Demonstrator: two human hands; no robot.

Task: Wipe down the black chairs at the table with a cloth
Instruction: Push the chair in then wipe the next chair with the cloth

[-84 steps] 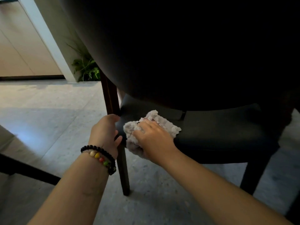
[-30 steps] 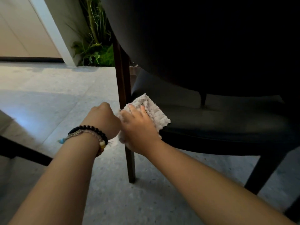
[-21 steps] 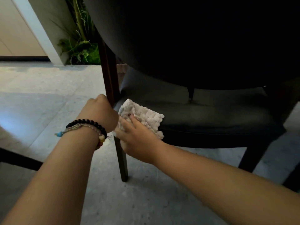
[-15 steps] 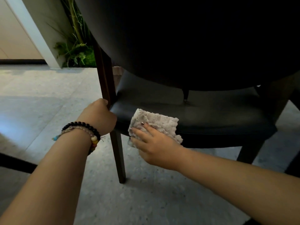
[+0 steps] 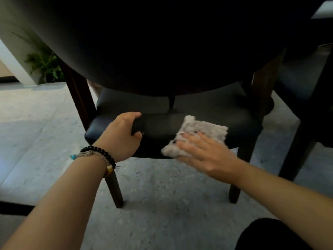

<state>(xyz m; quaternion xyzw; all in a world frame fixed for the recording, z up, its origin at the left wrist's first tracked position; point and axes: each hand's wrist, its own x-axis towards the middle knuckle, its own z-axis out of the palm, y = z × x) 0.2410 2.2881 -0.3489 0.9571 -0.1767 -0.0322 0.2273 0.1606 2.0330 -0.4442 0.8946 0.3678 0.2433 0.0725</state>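
A black chair fills the view from behind, its curved backrest dark across the top and its padded seat below. A pale grey fluffy cloth lies on the rear edge of the seat. My right hand presses flat on the cloth's near part, fingers spread over it. My left hand, with beaded bracelets at the wrist, grips the seat's rear edge to the left of the cloth.
Dark wooden chair legs stand on a grey speckled floor. A second dark chair stands at the right. A green plant sits by a white post at far left. Something dark shows at bottom right.
My right hand has slid the cloth rightward along the seat's rear edge. My left hand has left the chair's rear post and now holds the seat edge. The view has shifted right.
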